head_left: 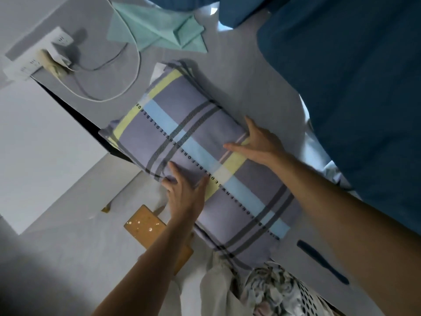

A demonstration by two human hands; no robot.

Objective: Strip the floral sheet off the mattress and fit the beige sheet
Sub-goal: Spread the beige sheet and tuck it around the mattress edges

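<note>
Item: plaid pillow (200,169), lilac with yellow and pale-blue bands, lying on the grey-covered mattress (239,71). Long axis runs diagonally, from the upper-left corner near the mattress edge down to the lower right.

Left hand (184,192): at the pillow's near long edge, fingers spread and curled into the fabric there, gripping it.

Right hand (257,142): on the far long side, fingers straight and flat against the cloth, thumb out; pressing, not pinching.

Relation: the hands bracket the pillow across its short axis, at about mid-length; the pillow lies directly between them, neither hand clearly nearer.

Floral sheet (271,290): bunched at the lower edge of view, just past the pillow's lower end, apparently already off the mattress.

Beige sheet: cannot be identified with certainty; the mattress covering reads grey in this light.

Also present: blue quilt (353,87), mint cloth (159,30), power strip (36,58).
</note>
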